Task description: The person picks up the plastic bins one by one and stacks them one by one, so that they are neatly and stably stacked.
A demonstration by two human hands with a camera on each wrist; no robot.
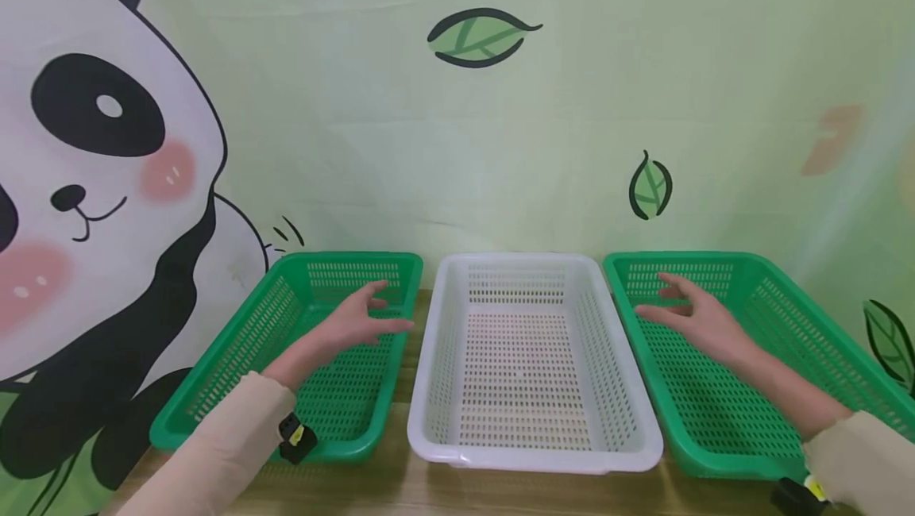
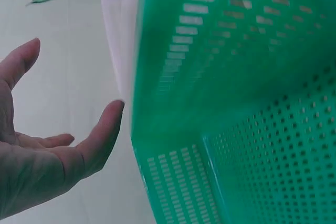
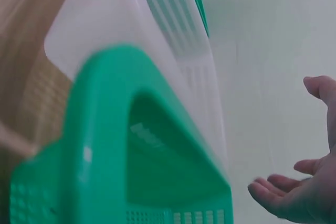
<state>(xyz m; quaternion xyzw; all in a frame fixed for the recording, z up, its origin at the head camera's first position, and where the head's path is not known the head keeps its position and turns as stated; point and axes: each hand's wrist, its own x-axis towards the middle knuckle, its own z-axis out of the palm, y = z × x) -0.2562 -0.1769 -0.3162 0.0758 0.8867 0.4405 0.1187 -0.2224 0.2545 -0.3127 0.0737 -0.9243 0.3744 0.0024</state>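
My left hand (image 1: 357, 317) hovers over the left green basket (image 1: 411, 278), its fingers spread and pointing toward the white basket. Nothing is in its grasp. Above the right green basket (image 1: 715, 464) floats my right hand (image 1: 696, 317), thumb and fingers parted and likewise holding nothing. Between them stands the white basket (image 1: 536, 459), with slotted walls and a perforated bottom; no objects show inside any of the three. In the left wrist view the left hand (image 2: 58, 150) appears beside the green rim, and the right wrist view shows the right hand (image 3: 304, 182) with loosely bent fingers.
All three baskets stand side by side on a wooden table (image 1: 493, 492). Behind them hangs a pale green backdrop (image 1: 357, 143) printed with leaves and a large panda (image 1: 107, 222). A small dark device (image 1: 296, 438) with a yellow mark sits at the left wrist.
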